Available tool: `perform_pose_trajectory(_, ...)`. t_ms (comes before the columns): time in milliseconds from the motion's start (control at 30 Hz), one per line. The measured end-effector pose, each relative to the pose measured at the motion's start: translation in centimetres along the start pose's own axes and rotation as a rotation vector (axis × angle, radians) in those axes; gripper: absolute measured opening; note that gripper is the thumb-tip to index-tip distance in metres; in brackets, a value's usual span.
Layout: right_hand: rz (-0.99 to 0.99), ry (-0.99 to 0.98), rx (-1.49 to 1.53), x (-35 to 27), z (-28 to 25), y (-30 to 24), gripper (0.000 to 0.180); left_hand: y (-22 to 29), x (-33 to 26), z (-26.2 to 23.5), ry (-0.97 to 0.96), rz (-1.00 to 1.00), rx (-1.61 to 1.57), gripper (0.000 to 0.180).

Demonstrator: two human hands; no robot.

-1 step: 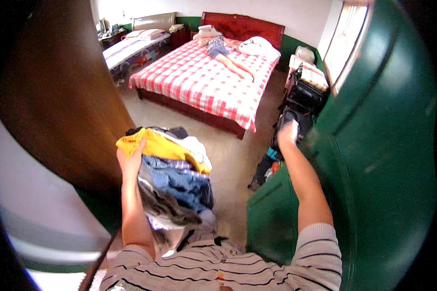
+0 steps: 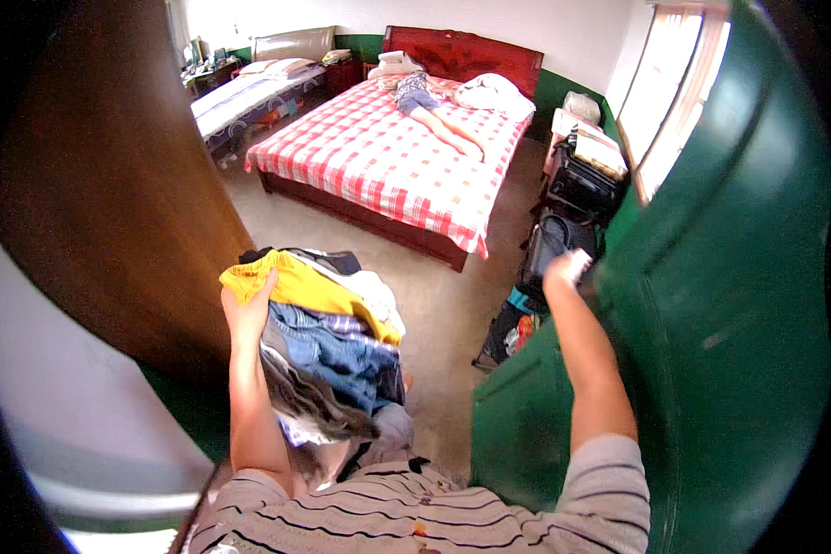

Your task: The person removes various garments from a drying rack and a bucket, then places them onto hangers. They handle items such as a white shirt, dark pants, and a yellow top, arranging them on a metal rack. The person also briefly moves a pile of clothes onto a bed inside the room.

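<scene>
My left hand [image 2: 247, 312] presses against the side of a tall stack of folded clothes [image 2: 332, 355] that I hold against my forearm and chest. A yellow garment [image 2: 295, 284] lies on top, with blue denim and grey pieces under it. My right hand [image 2: 566, 269] is stretched out forward and grips the edge of a green door [image 2: 711, 305] on my right.
A brown wooden door [image 2: 111, 185] stands close on my left. Ahead is a bed with a red-and-white checked cover [image 2: 379, 157], and a person lies on it. A second bed [image 2: 249, 88] stands far left. Dark bags [image 2: 549, 245] sit on the floor by the right wall.
</scene>
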State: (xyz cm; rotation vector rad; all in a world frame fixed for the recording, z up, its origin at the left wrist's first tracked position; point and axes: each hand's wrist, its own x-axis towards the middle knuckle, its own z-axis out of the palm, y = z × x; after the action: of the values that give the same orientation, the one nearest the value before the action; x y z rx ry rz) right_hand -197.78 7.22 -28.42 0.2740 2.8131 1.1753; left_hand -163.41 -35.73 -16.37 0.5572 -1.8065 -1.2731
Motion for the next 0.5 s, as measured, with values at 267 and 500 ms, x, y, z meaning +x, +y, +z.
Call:
perform_pose_trajectory(267,-0.182,-0.327,-0.284,1.2,14.3,8.6,0.059,-7.4,20.6,15.7,-0.3,-0.01,-0.028,0.028)
perform_pose_trajectory(500,-0.102,-0.584,-0.235,-3.5,13.2,9.0,0.026,-10.3,58.4,34.6,-0.092,0.031,-0.018,0.054)
